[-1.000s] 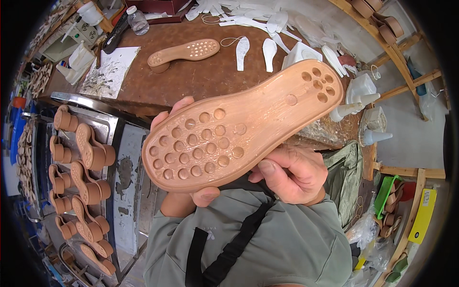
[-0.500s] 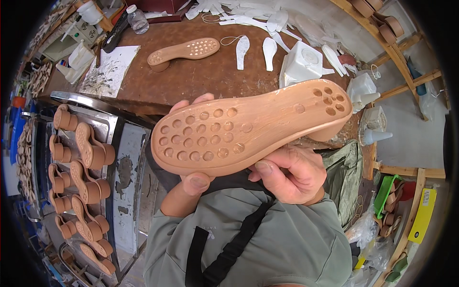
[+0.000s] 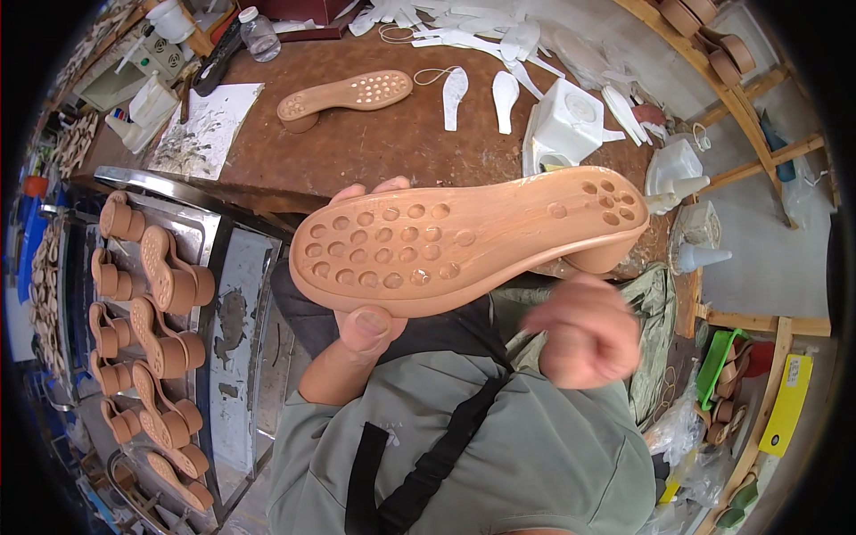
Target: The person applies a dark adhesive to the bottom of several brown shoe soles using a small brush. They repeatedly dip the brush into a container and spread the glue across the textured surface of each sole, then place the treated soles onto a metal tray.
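My left hand (image 3: 368, 332) is closed round the forefoot of a tan heeled shoe sole (image 3: 508, 227), thumb on the near edge and fingertips over the far edge. The top of the sole faces up, with rows of round hollows at the front and a smaller cluster at the heel end. Its surface looks wet and shiny in places. Below the heel block, apart from the sole, is my right hand (image 3: 588, 332), smeared by motion with its fingers curled; whether it holds anything cannot be made out. A second tan sole (image 3: 343, 100) lies on the brown table (image 3: 267, 165).
Several heeled soles (image 3: 165, 334) stand on a metal-edged rack at my left. White insole-shaped pieces (image 3: 505, 100), a white square plastic container (image 3: 569, 116), a stained paper (image 3: 205, 129) and a clear jar (image 3: 259, 36) are on the table. Nozzled bottles (image 3: 704, 257) sit at its right edge.
My right hand has let go of the sole's near edge and moved right, away from it. The sole has tilted and its heel end has dropped a little; my left hand still grips it.
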`<state>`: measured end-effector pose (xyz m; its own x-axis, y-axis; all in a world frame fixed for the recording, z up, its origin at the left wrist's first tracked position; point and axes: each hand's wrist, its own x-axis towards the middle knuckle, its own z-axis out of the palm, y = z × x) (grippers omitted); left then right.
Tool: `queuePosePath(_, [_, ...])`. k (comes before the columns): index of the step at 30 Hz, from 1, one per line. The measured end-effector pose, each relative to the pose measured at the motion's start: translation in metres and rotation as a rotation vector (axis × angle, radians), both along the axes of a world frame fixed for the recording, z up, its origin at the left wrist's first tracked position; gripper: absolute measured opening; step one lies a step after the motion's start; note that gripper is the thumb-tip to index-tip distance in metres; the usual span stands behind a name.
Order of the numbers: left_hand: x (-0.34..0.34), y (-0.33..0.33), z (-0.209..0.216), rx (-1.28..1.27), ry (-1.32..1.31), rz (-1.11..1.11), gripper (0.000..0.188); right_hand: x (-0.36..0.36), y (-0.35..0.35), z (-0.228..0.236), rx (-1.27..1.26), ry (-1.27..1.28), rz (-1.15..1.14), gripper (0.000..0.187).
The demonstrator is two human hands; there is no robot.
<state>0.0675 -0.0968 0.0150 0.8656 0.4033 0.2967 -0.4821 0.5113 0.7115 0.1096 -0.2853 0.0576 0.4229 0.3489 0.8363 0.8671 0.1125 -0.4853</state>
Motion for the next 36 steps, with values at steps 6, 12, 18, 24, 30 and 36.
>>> queuePosePath(6, [0.001, 0.001, 0.006, -0.054, 0.044, -0.007, 0.102, 0.031, -0.028, -0.006, 0.233, 0.573, -0.352, 0.093])
queuePosePath(12, [0.021, 0.017, 0.002, -0.174, -0.027, -0.392, 0.105, 0.009, -0.064, -0.036, 0.18, 1.078, 0.227, 0.124])
queuePosePath(18, [0.031, 0.013, 0.019, -0.059, -0.012, -0.447, 0.104, 0.006, -0.086, -0.066, 0.108, 1.003, 0.479, 0.126])
queuePosePath(24, [0.036, 0.005, 0.023, -0.038, -0.021, -0.5, 0.099, -0.005, -0.091, -0.074, 0.155, 1.057, 0.427, 0.126])
queuePosePath(30, [0.037, 0.002, 0.023, -0.07, -0.031, -0.52, 0.099, -0.002, -0.095, -0.076, 0.096, 0.929, 0.48, 0.126])
queuePosePath(36, [0.041, 0.001, 0.021, -0.067, -0.011, -0.456, 0.106, -0.005, -0.083, -0.069, 0.088, 0.843, 0.528, 0.124])
